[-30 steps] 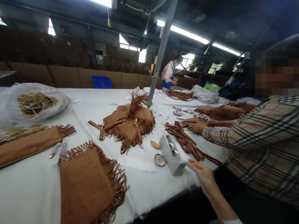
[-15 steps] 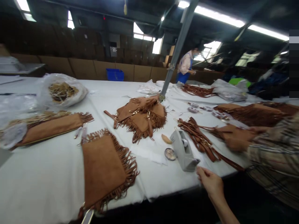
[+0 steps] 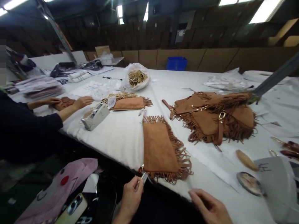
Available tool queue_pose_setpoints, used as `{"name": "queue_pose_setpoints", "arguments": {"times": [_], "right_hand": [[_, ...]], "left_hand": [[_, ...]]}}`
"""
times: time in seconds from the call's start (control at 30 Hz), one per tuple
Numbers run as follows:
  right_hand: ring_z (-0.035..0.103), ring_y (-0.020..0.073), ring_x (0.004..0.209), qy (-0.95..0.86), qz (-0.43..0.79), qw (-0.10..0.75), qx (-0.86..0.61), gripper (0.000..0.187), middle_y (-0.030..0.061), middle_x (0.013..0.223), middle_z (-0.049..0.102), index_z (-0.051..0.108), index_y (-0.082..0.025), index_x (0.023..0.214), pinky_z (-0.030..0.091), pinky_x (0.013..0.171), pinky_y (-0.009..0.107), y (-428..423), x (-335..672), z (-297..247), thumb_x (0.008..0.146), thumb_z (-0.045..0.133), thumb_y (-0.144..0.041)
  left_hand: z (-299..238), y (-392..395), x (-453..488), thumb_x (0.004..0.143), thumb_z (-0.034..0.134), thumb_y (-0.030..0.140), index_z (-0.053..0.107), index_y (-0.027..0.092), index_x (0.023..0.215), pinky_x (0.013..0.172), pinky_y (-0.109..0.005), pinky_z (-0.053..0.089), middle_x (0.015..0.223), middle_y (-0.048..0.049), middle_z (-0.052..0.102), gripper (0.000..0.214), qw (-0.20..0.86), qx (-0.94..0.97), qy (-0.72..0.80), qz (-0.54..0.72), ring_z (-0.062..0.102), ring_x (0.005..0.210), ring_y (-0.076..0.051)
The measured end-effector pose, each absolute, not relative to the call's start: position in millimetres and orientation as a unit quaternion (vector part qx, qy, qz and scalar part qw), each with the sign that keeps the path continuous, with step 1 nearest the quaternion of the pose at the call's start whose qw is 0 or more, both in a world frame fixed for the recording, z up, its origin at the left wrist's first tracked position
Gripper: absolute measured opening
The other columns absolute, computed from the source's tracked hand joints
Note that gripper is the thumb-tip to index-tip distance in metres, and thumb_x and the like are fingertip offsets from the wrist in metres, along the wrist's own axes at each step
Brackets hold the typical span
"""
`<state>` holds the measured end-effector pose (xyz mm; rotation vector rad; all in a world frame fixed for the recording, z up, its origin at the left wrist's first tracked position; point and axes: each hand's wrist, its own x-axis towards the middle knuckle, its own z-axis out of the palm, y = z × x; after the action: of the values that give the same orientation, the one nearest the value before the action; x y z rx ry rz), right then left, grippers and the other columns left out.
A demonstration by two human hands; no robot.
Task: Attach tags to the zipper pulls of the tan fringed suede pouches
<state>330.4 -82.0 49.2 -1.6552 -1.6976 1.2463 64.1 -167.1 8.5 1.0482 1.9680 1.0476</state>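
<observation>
My left hand (image 3: 131,196) grips a small pale tag (image 3: 144,178) with a shiny edge, at the lower left corner of a brown fringed pouch (image 3: 157,147). The pouch lies flat at the table's front edge, fringe along several sides. My right hand (image 3: 210,205) is in front of the table edge, right of the pouch, its thumb and fingers pressed together; anything between them is too small to make out. To its right stands a grey tape dispenser (image 3: 277,180), partly cut off by the frame. A round dish (image 3: 250,184) sits beside it.
Stacked fringed bags (image 3: 210,115) lie behind the pouch, next to a slanted metal post (image 3: 275,74). Left are another tape dispenser (image 3: 97,116), a brown zipped pouch (image 3: 128,103) and a co-worker's hands (image 3: 80,102). A pink cloth (image 3: 67,183) and phone (image 3: 73,208) are below left.
The view has swung left, bringing my left hand and a co-worker on the left into sight. My right hand has moved away from the tape dispenser toward the pouch.
</observation>
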Motion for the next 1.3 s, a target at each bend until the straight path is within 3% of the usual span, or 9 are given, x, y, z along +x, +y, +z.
{"name": "queue_pose_setpoints", "arguments": {"times": [0.1,0.2,0.67,0.8,0.9,0.97,1.07,1.17,1.3], "right_hand": [[0.057,0.0182,0.065,-0.664,0.561,0.19,-0.457,0.038,0.0028,0.067,0.065,0.067,-0.019,0.07,0.046,0.06,0.024,-82.8,253.2,64.6,0.08,0.055,-0.054],[0.051,0.0139,0.059,-0.649,0.634,0.173,-0.383,0.04,0.0006,0.062,0.058,0.065,-0.015,0.071,0.042,0.054,0.022,-85.1,212.5,54.0,0.082,0.054,-0.052],[0.036,0.0089,0.041,-0.633,0.585,0.115,-0.494,0.043,-0.0015,0.041,0.045,0.047,-0.018,0.044,0.025,0.041,0.022,-74.1,171.0,4.2,0.073,0.055,-0.047],[0.035,0.0086,0.042,-0.642,0.565,0.106,-0.507,0.041,-0.0021,0.041,0.043,0.044,-0.018,0.043,0.024,0.041,0.021,-73.1,167.9,5.3,0.071,0.055,-0.045],[0.036,0.0086,0.041,-0.642,0.566,0.098,-0.508,0.042,-0.0021,0.04,0.044,0.043,-0.019,0.042,0.024,0.04,0.021,-73.7,167.1,5.2,0.072,0.054,-0.047],[0.036,0.0086,0.04,-0.64,0.57,0.094,-0.507,0.043,-0.0018,0.04,0.045,0.043,-0.019,0.042,0.025,0.04,0.022,-73.7,167.2,4.5,0.072,0.054,-0.048],[0.037,0.0086,0.038,-0.636,0.577,0.082,-0.506,0.042,-0.0014,0.041,0.046,0.046,-0.019,0.043,0.025,0.04,0.022,-72.3,168.5,4.8,0.072,0.052,-0.048],[0.042,0.0091,0.039,-0.621,0.62,0.06,-0.475,0.04,0.0001,0.044,0.052,0.055,-0.016,0.048,0.027,0.04,0.021,-69.3,171.9,9.4,0.072,0.051,-0.047],[0.045,0.0086,0.041,-0.576,0.69,0.06,-0.435,0.035,0.0007,0.05,0.057,0.06,-0.015,0.053,0.028,0.041,0.02,-67.6,177.7,18.2,0.069,0.057,-0.046]], "left_hand": [[5.5,-170.0,65.7,0.089,0.045,0.04,0.058,0.018,0.068,0.053,-0.021,0.031,0.053,0.0037,0.051,0.034,0.295,0.44,0.76,0.376,0.046,0.05,-0.009],[3.8,-171.2,66.5,0.09,0.042,0.036,0.061,0.019,0.074,0.055,-0.022,0.033,0.057,0.0012,0.057,0.031,0.277,0.459,0.763,0.36,0.051,0.052,-0.011],[6.0,-171.7,69.2,0.087,0.046,0.026,0.062,0.024,0.076,0.058,-0.024,0.038,0.064,-0.0036,0.067,0.02,0.27,0.439,0.766,0.385,0.064,0.06,-0.018],[8.0,-172.6,72.3,0.089,0.044,0.026,0.058,0.023,0.101,0.056,-0.025,0.036,0.062,-0.0018,0.066,0.02,0.287,0.409,0.783,0.371,0.065,0.058,-0.02],[9.9,-173.3,72.2,0.089,0.042,0.027,0.051,0.021,0.122,0.063,-0.027,0.04,0.082,-0.0075,0.073,0.034,0.282,0.428,0.781,0.356,0.068,0.073,-0.022],[10.2,-172.8,70.4,0.089,0.042,0.028,0.057,0.022,0.118,0.069,-0.029,0.042,0.093,-0.0103,0.073,0.033,0.285,0.439,0.775,0.355,0.068,0.084,-0.024],[8.0,-169.6,66.8,0.089,0.042,0.033,0.067,0.021,0.094,0.068,-0.028,0.044,0.08,-0.0083,0.072,0.028,0.335,0.401,0.759,0.389,0.067,0.077,-0.022],[3.1,-165.5,64.3,0.087,0.046,0.04,0.066,0.017,0.078,0.055,-0.024,0.043,0.067,-0.0047,0.067,0.031,0.402,0.333,0.734,0.435,0.061,0.057,-0.016],[-2.7,-161.8,64.6,0.083,0.05,0.048,0.063,0.013,0.078,0.034,-0.019,0.024,0.061,-0.0013,0.062,0.037,0.478,0.249,0.702,0.465,0.039,0.034,-0.006]]}}
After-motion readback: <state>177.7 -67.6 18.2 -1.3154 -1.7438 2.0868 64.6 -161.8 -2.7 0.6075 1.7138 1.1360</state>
